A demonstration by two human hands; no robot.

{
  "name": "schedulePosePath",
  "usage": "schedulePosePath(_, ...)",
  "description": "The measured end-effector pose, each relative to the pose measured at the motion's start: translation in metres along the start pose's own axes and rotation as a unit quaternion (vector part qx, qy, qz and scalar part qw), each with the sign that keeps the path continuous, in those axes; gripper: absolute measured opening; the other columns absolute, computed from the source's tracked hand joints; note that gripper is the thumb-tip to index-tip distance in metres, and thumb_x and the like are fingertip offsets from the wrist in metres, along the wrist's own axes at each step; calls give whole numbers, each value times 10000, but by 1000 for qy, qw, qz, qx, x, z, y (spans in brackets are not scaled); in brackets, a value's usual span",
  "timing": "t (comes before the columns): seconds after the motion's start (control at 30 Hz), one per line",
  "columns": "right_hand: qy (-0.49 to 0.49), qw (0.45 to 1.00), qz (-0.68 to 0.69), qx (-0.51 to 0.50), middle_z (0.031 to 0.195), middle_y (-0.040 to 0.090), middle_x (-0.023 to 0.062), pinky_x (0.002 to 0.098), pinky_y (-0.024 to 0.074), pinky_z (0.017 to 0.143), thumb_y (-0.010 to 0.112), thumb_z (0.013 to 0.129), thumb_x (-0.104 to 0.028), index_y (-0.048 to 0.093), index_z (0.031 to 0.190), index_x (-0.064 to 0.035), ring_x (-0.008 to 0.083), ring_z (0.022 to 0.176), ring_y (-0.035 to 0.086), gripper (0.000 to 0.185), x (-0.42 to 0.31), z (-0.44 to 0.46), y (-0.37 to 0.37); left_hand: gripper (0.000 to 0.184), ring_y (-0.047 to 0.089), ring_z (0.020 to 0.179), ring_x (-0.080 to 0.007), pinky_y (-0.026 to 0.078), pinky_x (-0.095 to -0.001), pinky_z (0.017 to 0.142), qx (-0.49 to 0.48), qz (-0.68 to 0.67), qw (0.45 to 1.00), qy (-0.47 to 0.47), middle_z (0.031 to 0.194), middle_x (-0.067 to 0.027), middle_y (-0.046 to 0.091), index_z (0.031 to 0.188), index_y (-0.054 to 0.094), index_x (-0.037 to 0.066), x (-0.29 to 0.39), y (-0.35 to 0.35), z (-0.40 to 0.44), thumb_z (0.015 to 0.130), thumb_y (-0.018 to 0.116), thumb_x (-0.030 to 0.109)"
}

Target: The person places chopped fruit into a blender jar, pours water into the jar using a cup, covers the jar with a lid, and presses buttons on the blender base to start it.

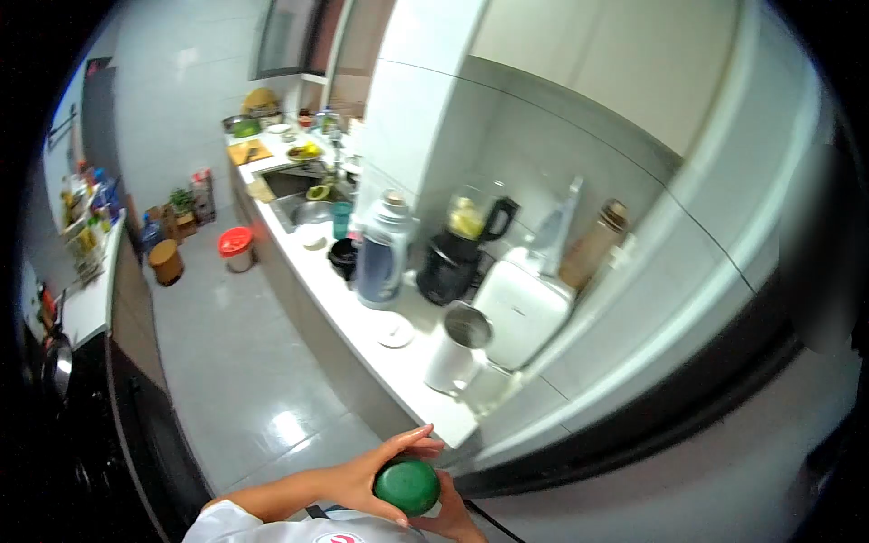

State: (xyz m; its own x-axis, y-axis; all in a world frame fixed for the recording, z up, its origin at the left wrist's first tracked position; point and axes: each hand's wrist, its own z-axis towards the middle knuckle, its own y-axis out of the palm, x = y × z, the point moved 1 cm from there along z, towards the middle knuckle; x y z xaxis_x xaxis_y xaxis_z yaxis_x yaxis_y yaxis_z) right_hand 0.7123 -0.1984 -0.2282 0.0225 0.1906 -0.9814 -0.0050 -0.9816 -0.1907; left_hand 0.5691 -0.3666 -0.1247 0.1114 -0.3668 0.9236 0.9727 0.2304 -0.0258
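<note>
A smooth, dark green round object (407,487) is held low in front of my body, at the bottom of the head view. My left hand (373,478) wraps round its left side, thumb below and fingers stretched over the top. On the lower right, my right hand (451,516) grips it too, its fingers partly hidden behind it. Whether it is a fruit or a lidded container, I cannot tell. Beyond my hands, on the counter's near end, stands a silver-white jug (453,355). A white lid or small dish (395,329) lies to its left.
Along the white counter (362,362) are a large flask (384,253), a black blender (449,264) with yellow pieces inside, a white board-like appliance (523,303) and a sink (294,185). A red-rimmed bin (237,246) and brown stool (166,262) stand on the floor. A stove (86,434) is left.
</note>
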Motion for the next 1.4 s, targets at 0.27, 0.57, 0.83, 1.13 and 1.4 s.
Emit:
schedulePosePath(0.27,-123,983,-68,-121,1335,480,171,407,460,973,864,699,-204,374,1402,-90,328,1228,517,865,-15,131,72,1065,525,1230,-270,413,-397,1039,284,169,941,-66,1308,-183,531,1482,301,45,7,-69,-91,639,916,256)
schedulePosePath(0.57,-154,973,-170,-30,1296,504,131,449,451,969,855,674,-259,443,1348,-118,358,1185,517,802,-14,240,81,791,569,1154,-309,454,-447,1024,606,-134,784,-8,1189,-184,584,1331,447,16,-12,-160,-85,844,619,614)
schedulePosePath(0.83,-61,995,-32,65,1258,546,135,410,451,975,891,644,-251,439,1323,-58,310,1174,547,838,38,317,15,730,540,1182,-399,392,-606,1055,567,-507,644,-82,1223,-212,571,1214,545,28,-58,-280,-31,845,573,657)
schedulePosePath(1.13,-6,989,-76,127,1253,553,166,424,442,985,887,623,-191,442,1335,-38,331,1184,539,854,74,381,-16,455,539,1206,-370,420,-560,1059,542,-481,675,-138,1260,-208,566,1207,556,63,-95,-375,3,872,636,361)
schedulePosePath(1.4,12,990,-30,137,1263,558,165,400,459,969,884,645,-180,482,1298,-31,320,1167,559,782,66,416,-13,458,571,1138,-318,517,-493,944,576,-406,666,-245,1251,-180,571,1230,544,88,-120,-429,4,879,647,363)
